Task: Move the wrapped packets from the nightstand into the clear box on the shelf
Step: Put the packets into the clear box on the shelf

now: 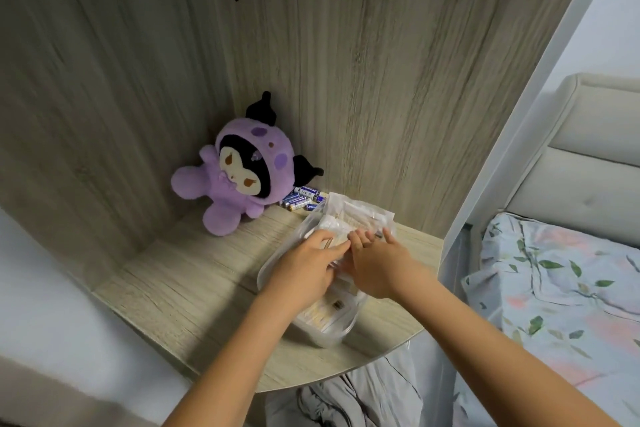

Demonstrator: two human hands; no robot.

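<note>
A clear plastic box (pixel 323 334) stands on the wooden shelf (pixel 180 291) near its rounded front edge. Several wrapped packets (pixel 356 215) stick up out of the box at its far end, and more lie flat inside near the front. My left hand (pixel 304 269) and my right hand (pixel 375 265) are side by side over the box. The fingers of both press on the packets there. The box's middle is hidden under my hands.
A purple plush toy (pixel 239 173) leans in the shelf's back corner. Several loose batteries (pixel 303 199) lie behind the box. Grey cloth (pixel 346 395) hangs below the shelf. A bed with floral bedding (pixel 554 288) lies to the right, beyond a white post (pixel 502 149).
</note>
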